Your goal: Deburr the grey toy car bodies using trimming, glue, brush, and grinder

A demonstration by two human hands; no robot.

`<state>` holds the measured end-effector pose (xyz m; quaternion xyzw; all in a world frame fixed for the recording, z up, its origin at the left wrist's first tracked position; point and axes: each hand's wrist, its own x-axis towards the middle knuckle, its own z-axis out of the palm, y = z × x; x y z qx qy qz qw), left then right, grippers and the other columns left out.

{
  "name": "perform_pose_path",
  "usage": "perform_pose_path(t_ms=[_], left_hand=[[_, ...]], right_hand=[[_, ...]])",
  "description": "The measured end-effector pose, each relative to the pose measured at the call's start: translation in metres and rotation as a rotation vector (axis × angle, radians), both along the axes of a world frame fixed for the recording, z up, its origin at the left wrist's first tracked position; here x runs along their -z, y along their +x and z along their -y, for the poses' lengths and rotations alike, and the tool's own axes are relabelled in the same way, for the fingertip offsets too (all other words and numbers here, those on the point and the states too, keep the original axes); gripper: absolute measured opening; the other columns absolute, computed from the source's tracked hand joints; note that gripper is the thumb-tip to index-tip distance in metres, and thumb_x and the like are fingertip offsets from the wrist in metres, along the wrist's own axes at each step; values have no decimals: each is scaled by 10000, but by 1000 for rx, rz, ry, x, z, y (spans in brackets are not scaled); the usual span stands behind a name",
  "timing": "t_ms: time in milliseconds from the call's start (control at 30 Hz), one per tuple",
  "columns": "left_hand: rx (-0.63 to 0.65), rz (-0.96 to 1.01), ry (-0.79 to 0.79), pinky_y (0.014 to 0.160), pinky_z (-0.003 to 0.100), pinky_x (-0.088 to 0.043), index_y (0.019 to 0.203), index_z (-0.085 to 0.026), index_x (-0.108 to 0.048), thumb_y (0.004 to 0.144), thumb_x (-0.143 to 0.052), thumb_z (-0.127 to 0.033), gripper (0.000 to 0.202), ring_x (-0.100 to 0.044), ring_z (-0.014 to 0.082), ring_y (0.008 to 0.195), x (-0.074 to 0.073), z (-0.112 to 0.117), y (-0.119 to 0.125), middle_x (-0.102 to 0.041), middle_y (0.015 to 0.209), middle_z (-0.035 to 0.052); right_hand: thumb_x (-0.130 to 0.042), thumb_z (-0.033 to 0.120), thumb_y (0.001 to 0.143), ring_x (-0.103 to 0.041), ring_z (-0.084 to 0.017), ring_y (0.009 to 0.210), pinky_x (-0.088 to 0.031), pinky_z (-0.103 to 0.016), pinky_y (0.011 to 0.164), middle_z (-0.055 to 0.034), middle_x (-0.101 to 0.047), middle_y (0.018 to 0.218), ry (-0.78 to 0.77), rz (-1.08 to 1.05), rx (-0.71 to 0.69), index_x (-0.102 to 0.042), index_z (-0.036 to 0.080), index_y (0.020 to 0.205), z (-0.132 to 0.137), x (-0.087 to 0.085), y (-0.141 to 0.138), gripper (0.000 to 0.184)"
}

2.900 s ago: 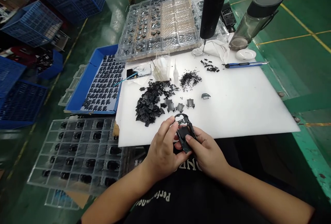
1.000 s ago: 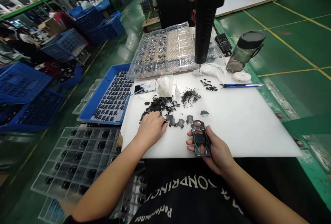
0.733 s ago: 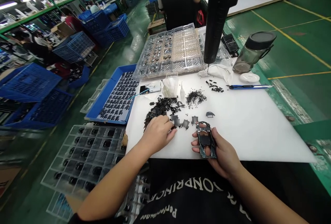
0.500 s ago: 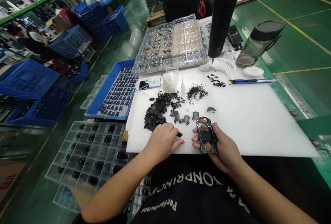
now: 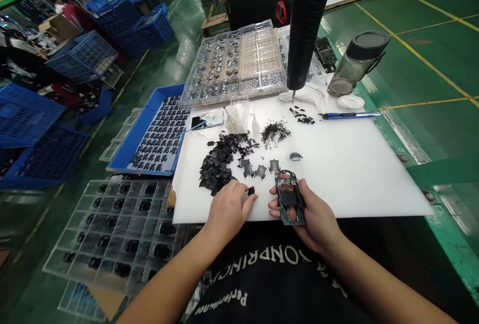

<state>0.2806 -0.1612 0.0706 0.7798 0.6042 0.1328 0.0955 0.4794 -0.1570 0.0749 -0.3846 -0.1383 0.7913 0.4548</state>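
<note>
The white board [image 5: 337, 164] across the middle is brightly and evenly lit, with only soft shadows cast. Fine detail is swallowed in the dark chassis [image 5: 288, 198] near centre and the black shirt [image 5: 277, 286] below. Glints are thrown by the clear tray [image 5: 260, 60], upper centre. The blue crates [image 5: 84, 57], upper left, are dimmed and blurred; shapes are stretched toward the edges.

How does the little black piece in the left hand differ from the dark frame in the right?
Size: the black piece is tiny; the dark frame is far larger.
Shape: the dark frame is long with openings, and fingers show through; the black piece looks like a compact lump.
Hold: the left hand pinches the black piece at its fingertips; the right hand cradles the dark frame.
Both are dark and hand-held.
</note>
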Motion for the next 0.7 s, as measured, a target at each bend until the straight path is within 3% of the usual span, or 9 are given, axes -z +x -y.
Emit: perform_pose_path(t_ms=[167, 233, 333, 433, 500, 700], left_hand=[[36, 15, -64, 737, 325, -486, 922, -191, -587, 891, -534, -188, 61, -587, 196, 840, 8, -2, 5, -610, 886, 40], [32, 46, -80, 729, 319, -490, 916, -193, -585, 877, -552, -185, 51, -588, 188, 823, 4, -6, 2, -612, 875, 34], [34, 139, 47, 704, 301, -505, 901, -191, -589, 882, -551, -200, 43, -598, 172, 782, -18, -12, 3, -626, 843, 33], [165, 224, 234, 695, 286, -521, 898, -184, -601, 907, -505, -195, 97, -616, 163, 772, -43, -18, 18, -643, 809, 41], [255, 220, 281, 714, 296, -528, 891, -177, -612, 914, -488, -178, 127, -623, 169, 789, -48, -21, 30, -655, 824, 51], [295, 164, 188, 827, 346, -512, 881, -160, -636, 926, -489, -164, 154, -605, 197, 891, -29, -23, 42, -648, 914, 78]], right_hand=[[-432, 471, 987, -690, -223, 746, -600, -386, 710, -106, -686, 983, -9, -33, 4, -566, 177, 1265, 3, 2, -1, 426], [-424, 456, 992, -691, -222, 736, -601, -379, 695, -105, -688, 962, -23, -22, 15, -565, 164, 1256, 4, -1, -1, 418], [-435, 435, 992, -697, -217, 722, -604, -365, 694, -102, -695, 929, -63, 19, 22, -580, 146, 1222, 7, -7, -4, 397], [-507, 453, 959, -697, -216, 731, -606, -367, 717, -79, -703, 923, -74, 23, 18, -614, 179, 1184, 11, -9, -10, 371], [-555, 482, 925, -698, -238, 779, -605, -385, 727, -61, -708, 943, -47, 13, 21, -646, 218, 1131, 14, -6, -13, 347], [-545, 487, 928, -691, -260, 879, -591, -400, 742, -42, -715, 1010, 40, 7, -29, -677, 261, 1010, 19, 1, -15, 275]])
